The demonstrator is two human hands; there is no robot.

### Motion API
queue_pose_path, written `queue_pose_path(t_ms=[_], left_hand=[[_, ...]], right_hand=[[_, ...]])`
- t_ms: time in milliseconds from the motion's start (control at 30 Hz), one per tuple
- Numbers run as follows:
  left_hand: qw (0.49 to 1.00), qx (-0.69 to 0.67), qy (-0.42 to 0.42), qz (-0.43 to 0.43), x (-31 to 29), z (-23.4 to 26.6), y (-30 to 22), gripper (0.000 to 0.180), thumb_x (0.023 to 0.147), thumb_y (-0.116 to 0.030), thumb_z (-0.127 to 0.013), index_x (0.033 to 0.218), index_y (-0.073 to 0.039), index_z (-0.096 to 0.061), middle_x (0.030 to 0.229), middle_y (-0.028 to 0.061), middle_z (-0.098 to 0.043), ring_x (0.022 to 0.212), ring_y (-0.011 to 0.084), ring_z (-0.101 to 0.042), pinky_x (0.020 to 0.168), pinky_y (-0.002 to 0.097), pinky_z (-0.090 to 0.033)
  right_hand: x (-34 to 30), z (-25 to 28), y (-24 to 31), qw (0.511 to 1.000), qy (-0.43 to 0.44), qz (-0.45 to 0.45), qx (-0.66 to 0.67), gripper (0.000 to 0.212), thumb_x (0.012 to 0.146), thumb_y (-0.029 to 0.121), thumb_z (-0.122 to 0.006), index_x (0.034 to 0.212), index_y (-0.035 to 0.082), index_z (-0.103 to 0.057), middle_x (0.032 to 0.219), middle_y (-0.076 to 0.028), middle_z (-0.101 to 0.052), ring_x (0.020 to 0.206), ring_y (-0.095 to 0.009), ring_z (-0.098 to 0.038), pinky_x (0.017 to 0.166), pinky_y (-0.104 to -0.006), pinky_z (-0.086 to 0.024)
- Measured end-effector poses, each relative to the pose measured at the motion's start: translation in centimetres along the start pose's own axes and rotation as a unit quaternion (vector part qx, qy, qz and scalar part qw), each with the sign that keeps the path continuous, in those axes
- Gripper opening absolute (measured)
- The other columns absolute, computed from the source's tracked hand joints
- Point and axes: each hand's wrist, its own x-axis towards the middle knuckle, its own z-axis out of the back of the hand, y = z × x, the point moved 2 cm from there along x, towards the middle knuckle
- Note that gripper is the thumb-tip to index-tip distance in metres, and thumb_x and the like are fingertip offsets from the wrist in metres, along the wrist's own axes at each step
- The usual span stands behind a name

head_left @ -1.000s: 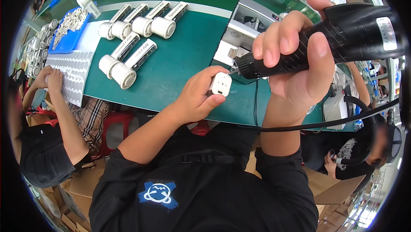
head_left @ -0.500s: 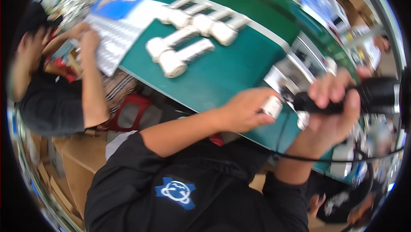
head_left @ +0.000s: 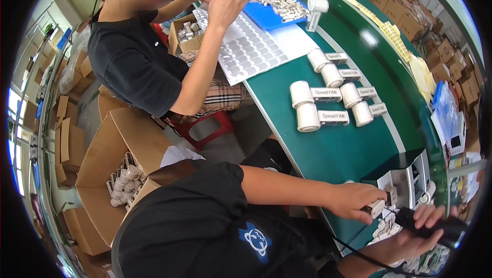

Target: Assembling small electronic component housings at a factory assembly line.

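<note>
My left hand [head_left: 354, 201] is closed on a small white plastic part [head_left: 375, 208] at the table's near right side. Wrapped in my right hand [head_left: 421, 237] is a black electric screwdriver [head_left: 447, 228] with a black cord [head_left: 361, 258]. Its narrow end points left, close to the white part; whether they touch I cannot make out. Just beyond my hands stands an open-fronted metal box [head_left: 402, 178]. Small white parts [head_left: 387, 231] lie in a pile near my right hand.
Several white handheld fans [head_left: 309, 116] lie on the green table [head_left: 277, 108], and another fan [head_left: 318, 6] stands upright farther off. A co-worker's hand [head_left: 228, 5] is above a sticker sheet [head_left: 251, 47] beside a blue tray [head_left: 261, 15]. An open carton [head_left: 97, 160] of white fans sits at left.
My view has swung to the right, so the table and co-worker appear farther right. Both hands still hold the white part and the screwdriver, now lower in the picture.
</note>
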Motion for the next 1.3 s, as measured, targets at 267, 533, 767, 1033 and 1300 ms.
queue_pose_path(t_ms=[267, 533, 767, 1033, 1300], left_hand=[[0.980, 0.177, 0.044, 0.074, 0.4, 5.2, -1.0, 0.050, 0.067, -0.030, -0.073, 0.101, -0.001, -0.049, 0.088, 0.0166, -0.056, 0.084, 0.0347, -0.054, 0.073, 0.0418, -0.044], [0.757, 0.479, 0.304, 0.324, 3.9, 10.5, 0.3, 0.027, 0.068, -0.024, -0.069, 0.086, -0.004, -0.065, 0.078, 0.0099, -0.065, 0.073, 0.0235, -0.064, 0.058, 0.0343, -0.048], [0.645, 0.626, 0.268, 0.348, 2.9, 10.1, 2.7, 0.031, 0.068, -0.023, -0.066, 0.096, -0.009, -0.069, 0.105, 0.0097, -0.055, 0.103, 0.0260, -0.046, 0.079, 0.0334, -0.037], [0.611, 0.547, 0.265, 0.507, 3.2, 12.2, 3.0, 0.068, 0.057, -0.045, -0.078, 0.114, -0.012, -0.060, 0.124, 0.0182, -0.048, 0.112, 0.0331, -0.047, 0.082, 0.0475, -0.043], [0.713, 0.512, 0.198, 0.437, 2.0, 12.1, 3.1, 0.053, 0.055, -0.042, -0.075, 0.097, -0.010, -0.068, 0.103, 0.0136, -0.060, 0.096, 0.0300, -0.056, 0.075, 0.0429, -0.046]], right_hand=[[0.0, 5.6, 2.8, 0.998, -0.041, 0.054, -0.018, 0.058, 0.081, 0.026, -0.057, 0.125, -0.003, -0.031, 0.073, -0.003, -0.038, 0.056, -0.011, -0.037, 0.060, -0.0285, -0.033], [-1.1, 2.7, 0.7, 0.999, -0.018, 0.012, -0.030, 0.062, 0.081, 0.029, -0.061, 0.126, -0.001, -0.031, 0.070, -0.004, -0.040, 0.052, -0.012, -0.040, 0.054, -0.0274, -0.037], [-2.8, 2.6, 1.0, 1.000, 0.009, -0.021, 0.002, 0.064, 0.081, 0.028, -0.061, 0.128, -0.001, -0.030, 0.070, -0.006, -0.044, 0.052, -0.014, -0.044, 0.054, -0.0285, -0.040], [-3.0, 2.7, 1.0, 0.999, 0.032, -0.027, 0.022, 0.063, 0.081, 0.026, -0.060, 0.129, -0.001, -0.029, 0.071, -0.006, -0.043, 0.052, -0.014, -0.044, 0.055, -0.0293, -0.041], [-3.1, 3.8, 1.6, 0.999, 0.025, -0.042, 0.023, 0.061, 0.080, 0.023, -0.060, 0.126, -0.004, -0.030, 0.073, -0.005, -0.040, 0.056, -0.013, -0.041, 0.059, -0.0283, -0.037]])
